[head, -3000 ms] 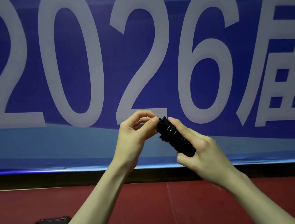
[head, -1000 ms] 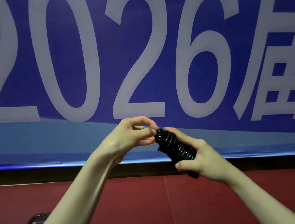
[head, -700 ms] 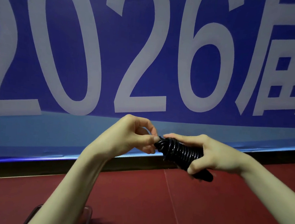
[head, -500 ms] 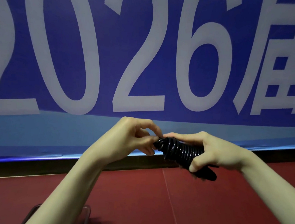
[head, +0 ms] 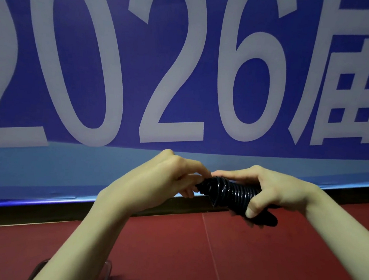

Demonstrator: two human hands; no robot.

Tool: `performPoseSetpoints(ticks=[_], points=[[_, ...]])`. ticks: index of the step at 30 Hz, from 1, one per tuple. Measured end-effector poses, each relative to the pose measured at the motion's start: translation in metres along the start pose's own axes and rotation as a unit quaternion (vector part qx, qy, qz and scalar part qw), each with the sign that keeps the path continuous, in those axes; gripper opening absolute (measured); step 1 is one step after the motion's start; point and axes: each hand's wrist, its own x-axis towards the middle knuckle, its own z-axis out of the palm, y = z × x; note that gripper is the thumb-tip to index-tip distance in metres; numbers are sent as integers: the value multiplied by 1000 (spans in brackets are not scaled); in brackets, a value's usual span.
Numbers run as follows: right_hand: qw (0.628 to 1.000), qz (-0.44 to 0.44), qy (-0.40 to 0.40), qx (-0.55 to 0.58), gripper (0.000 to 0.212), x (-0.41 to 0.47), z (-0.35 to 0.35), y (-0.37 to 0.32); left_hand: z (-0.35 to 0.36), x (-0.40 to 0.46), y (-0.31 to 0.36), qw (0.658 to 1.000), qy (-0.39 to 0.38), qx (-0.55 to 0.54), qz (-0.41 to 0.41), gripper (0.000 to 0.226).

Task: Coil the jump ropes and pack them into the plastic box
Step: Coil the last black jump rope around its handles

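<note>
A black jump rope [head: 232, 192] is wound tightly around its handles into a short ribbed bundle, held in the air in front of the banner. My right hand [head: 270, 189] grips the bundle around its right part, index finger laid along the top. My left hand [head: 171, 176] pinches the bundle's left end with its fingertips. The dark handle tip sticks out below my right hand. A corner of the clear plastic box [head: 106, 273] shows at the bottom edge, mostly hidden behind my left forearm.
A large blue banner [head: 185, 73] with white characters fills the wall ahead. Below it runs a black baseboard [head: 38, 214], then red floor [head: 191, 252] with a seam line.
The bundle has tilted from steeply slanted to nearly level and dropped lower. My left fingers stayed at its left end. The box corner has come into view at the bottom.
</note>
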Motion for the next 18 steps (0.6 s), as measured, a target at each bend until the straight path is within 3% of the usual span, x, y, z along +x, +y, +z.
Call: performPoseSetpoints(ticks=[4,8,11,14,18], points=[[1000,-1,-11,21,84,1,-3,4,2,0,0,1000,7,22,1,16],[1000,4,-5,7,84,1,-7,6,4,0,2,992,1,122,22,15],[999,17,23,-21,63,-1,-8,5,9,2,-2,984,18,177,24,16],[995,16,63,-78,34,-2,-7,2,17,3,-16,992,50,115,21,4],[986,-9,108,-129,30,6,0,3,21,5,-32,994,99,-30,-32,12]])
